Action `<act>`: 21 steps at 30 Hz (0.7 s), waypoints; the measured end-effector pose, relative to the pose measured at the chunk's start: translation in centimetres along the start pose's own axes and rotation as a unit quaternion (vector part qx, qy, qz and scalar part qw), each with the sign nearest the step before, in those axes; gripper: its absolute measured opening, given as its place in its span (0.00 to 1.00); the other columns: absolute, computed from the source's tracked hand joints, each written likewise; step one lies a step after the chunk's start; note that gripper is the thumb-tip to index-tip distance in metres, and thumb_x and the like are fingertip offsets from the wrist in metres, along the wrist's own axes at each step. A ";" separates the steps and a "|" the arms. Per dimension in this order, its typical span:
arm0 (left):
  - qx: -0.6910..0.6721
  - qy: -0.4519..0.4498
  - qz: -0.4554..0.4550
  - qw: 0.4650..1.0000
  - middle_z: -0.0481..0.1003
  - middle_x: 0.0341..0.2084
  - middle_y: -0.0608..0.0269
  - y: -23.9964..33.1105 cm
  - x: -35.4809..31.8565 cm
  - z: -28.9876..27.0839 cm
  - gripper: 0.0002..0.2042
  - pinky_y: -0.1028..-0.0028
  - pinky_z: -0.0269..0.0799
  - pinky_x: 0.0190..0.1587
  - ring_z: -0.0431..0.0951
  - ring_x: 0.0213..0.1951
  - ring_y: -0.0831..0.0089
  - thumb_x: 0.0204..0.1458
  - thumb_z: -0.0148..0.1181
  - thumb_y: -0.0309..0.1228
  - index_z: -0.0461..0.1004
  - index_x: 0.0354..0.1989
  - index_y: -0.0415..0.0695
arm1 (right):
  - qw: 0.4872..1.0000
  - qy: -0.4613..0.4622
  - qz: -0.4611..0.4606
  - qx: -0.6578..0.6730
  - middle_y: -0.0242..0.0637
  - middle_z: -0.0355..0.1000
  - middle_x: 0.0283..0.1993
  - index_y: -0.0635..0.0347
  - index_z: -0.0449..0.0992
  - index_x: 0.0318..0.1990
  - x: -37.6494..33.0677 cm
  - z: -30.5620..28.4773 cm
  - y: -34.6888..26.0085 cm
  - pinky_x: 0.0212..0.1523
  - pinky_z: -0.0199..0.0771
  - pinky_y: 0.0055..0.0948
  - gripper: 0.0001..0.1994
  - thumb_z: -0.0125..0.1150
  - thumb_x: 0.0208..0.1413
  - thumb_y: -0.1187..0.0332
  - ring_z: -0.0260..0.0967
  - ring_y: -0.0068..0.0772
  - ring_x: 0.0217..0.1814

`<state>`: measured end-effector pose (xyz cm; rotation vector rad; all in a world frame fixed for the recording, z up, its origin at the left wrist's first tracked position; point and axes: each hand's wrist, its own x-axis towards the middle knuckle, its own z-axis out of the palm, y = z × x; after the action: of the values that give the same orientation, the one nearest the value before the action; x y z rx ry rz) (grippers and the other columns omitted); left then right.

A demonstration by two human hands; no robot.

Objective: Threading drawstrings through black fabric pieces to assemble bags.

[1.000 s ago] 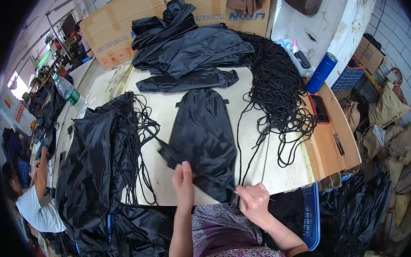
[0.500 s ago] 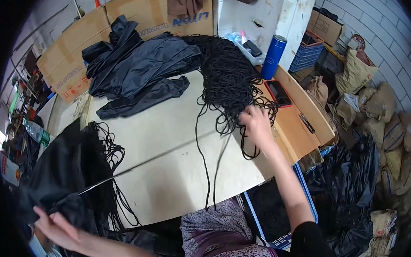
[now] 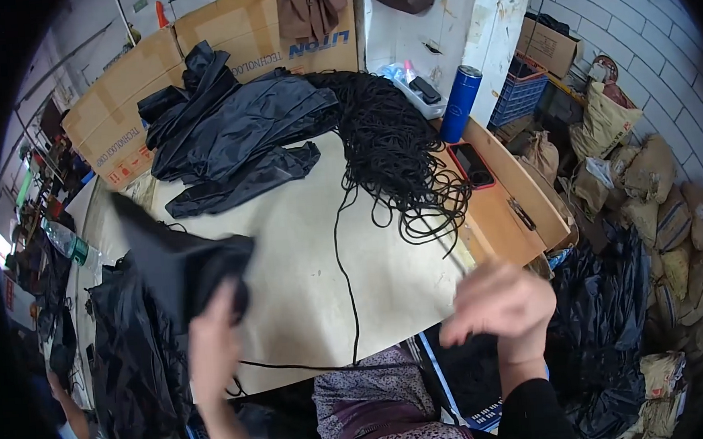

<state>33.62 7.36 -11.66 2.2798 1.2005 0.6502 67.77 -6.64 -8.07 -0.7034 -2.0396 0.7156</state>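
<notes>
My left hand [image 3: 214,340] is closed on a piece of black fabric [image 3: 185,262], which is smeared by motion above the table's left part. A black cord [image 3: 304,366] runs from beside that hand along the table's near edge, past my lap. To the right, my right hand [image 3: 501,303] hovers over the near right corner, fingers curled and blurred. A thin dark strand meets its fingers and looks like cord. Beyond it lies a big tangled heap of black cord [image 3: 391,136], one strand trailing down the pale tabletop [image 3: 292,303].
Folded black fabric [image 3: 241,122] lies at the back, before a cardboard sheet [image 3: 128,120]. At right are a blue can [image 3: 460,104], a phone [image 3: 471,166] and a wooden tray [image 3: 500,210]. Black fabric [image 3: 134,353] hangs at left, near another person's arm [image 3: 73,405]. Sacks [image 3: 654,173] line the wall.
My left hand has swung right and up with the black fabric. My right hand has come away from the cord heap toward me. The taut cord across the table now hangs slack near its edge.
</notes>
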 end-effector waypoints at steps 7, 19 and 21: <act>0.091 -0.121 0.035 0.988 0.72 0.33 0.37 -1.1 -3.3 8.1 0.30 0.56 0.70 0.36 0.74 0.32 0.44 0.40 0.46 0.14 0.64 0.58 0.47 | 0.974 0.071 0.171 -0.129 0.37 0.74 0.37 0.59 0.70 0.52 -3.2 8.1 6.9 0.41 0.70 0.27 0.16 0.52 0.57 0.66 0.72 0.32 0.38; -0.042 -0.142 -0.024 0.989 0.73 0.42 0.45 -8.7 -7.3 10.9 0.19 0.63 0.66 0.49 0.72 0.44 0.50 0.52 0.50 0.30 0.68 0.54 0.47 | 0.724 0.530 0.194 0.397 0.29 0.69 0.31 0.58 0.73 0.34 -1.0 14.2 13.5 0.31 0.62 0.20 0.04 0.55 0.56 0.69 0.63 0.20 0.28; 0.067 -0.119 0.027 0.990 0.72 0.45 0.48 -11.6 -8.2 10.7 0.17 0.64 0.63 0.53 0.71 0.48 0.52 0.54 0.50 0.34 0.69 0.53 0.47 | 0.711 0.594 0.185 0.327 0.30 0.68 0.32 0.58 0.72 0.33 -3.5 11.7 14.0 0.34 0.64 0.23 0.03 0.55 0.56 0.70 0.63 0.22 0.29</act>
<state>28.87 4.21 -28.49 2.4277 1.1000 0.3106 62.61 -2.25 -25.43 -0.8141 -0.3915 0.8101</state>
